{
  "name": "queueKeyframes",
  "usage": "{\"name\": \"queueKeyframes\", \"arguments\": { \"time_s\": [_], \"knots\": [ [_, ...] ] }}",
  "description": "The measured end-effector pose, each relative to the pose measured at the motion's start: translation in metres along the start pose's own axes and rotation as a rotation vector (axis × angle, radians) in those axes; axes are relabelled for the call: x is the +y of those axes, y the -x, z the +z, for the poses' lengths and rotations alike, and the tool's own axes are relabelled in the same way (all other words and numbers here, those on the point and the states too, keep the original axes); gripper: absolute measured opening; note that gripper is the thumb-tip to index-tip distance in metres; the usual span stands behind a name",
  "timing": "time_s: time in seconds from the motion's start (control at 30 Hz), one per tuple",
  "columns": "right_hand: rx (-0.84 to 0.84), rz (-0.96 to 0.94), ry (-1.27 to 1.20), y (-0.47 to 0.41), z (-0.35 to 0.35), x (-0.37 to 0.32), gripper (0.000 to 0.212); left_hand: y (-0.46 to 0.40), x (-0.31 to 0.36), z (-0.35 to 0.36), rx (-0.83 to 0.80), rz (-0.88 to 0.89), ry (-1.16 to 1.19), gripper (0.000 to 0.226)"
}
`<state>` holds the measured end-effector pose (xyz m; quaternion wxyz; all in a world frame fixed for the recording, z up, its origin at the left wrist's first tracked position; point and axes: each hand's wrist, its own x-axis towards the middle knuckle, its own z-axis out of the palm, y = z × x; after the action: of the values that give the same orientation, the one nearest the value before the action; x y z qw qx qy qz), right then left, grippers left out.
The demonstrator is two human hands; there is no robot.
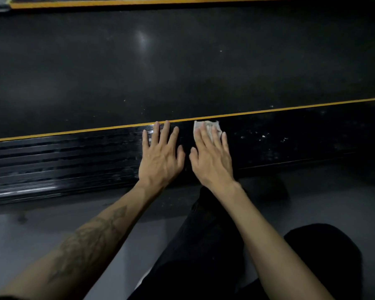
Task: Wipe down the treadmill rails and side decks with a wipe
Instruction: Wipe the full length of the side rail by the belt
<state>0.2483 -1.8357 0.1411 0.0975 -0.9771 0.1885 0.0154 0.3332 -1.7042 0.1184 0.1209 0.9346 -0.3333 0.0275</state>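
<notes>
Right fingers (212, 135) spread flat and pressed down on the wipe (206, 126): pinning it under the palm, not pinching it. Wipe shows past the fingertips, pale, crumpled, thin, its far edge just short of the yellow stripe (268, 110). Right hand (211, 159) lies across the near side deck (290, 137).

Left fingers (160, 135) also splayed and flat, holding nothing, bare on the same deck just beside the right hand, thumbs nearly meeting. I read the left hand (160, 161) as a brace only.

Step in hand, as I judge it: mid-wipe of the near deck, somewhere along its length. To the right of the wipe the deck carries pale specks and smears; to the left it is glossy, with long ribbed grooves catching light. I would guess the speckled stretch is the part left to do, though motion blur makes that uncertain.

Next move calls for steady downward pressure and a slide along the deck toward the specks, keeping the wipe under the palm so it does not bunch or slip out. The grooves run lengthwise, so strokes along them should lift more than strokes across.

Belt (182, 61) beyond the stripe: broad, matte black, dusty flecks, one soft glare. Far deck stripe (139, 3) at top edge. Floor (41, 230) grey, smooth. Dark trouser leg (204, 245) under my arms.
</notes>
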Motion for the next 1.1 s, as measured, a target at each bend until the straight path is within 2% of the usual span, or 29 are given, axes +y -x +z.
{"name": "queueKeyframes", "arguments": {
  "time_s": [0.1,0.23,0.33,0.43,0.5,0.63,0.7,0.87,1.0,1.1],
  "knots": [
    [-0.017,-0.068,0.028,-0.009,-0.006,0.017,0.076,0.0,0.0,0.0,0.003,0.005,-0.008,0.065],
    [0.047,0.07,0.082,0.007,-0.002,0.026,0.075,0.0,0.001,0.0,0.003,0.006,-0.019,0.064],
    [0.018,0.042,0.015,0.017,0.002,0.009,0.078,0.0,0.002,0.001,-0.001,-0.005,-0.014,0.066],
    [0.005,-0.033,0.002,0.005,0.0,0.009,0.068,0.001,0.003,0.001,0.005,-0.007,-0.014,0.065],
    [0.004,-0.016,0.022,-0.001,-0.002,0.016,0.061,0.001,0.004,0.0,0.017,0.002,-0.023,0.065],
    [0.04,0.107,0.043,0.019,0.002,0.009,0.071,0.001,0.004,0.001,0.013,0.009,-0.035,0.064],
    [0.048,0.093,0.004,0.026,0.004,-0.001,0.078,0.001,0.004,0.001,0.004,0.004,-0.03,0.065],
    [0.01,-0.009,0.021,0.01,0.0,0.015,0.063,0.002,0.004,0.001,0.005,0.01,-0.027,0.064],
    [0.082,0.104,0.007,0.026,0.003,0.016,0.073,0.002,0.004,0.0,-0.006,0.013,-0.012,0.063],
    [0.095,0.114,-0.025,0.037,0.009,0.002,0.073,0.002,0.004,0.0,-0.018,0.016,-0.006,0.063]
  ]
}}
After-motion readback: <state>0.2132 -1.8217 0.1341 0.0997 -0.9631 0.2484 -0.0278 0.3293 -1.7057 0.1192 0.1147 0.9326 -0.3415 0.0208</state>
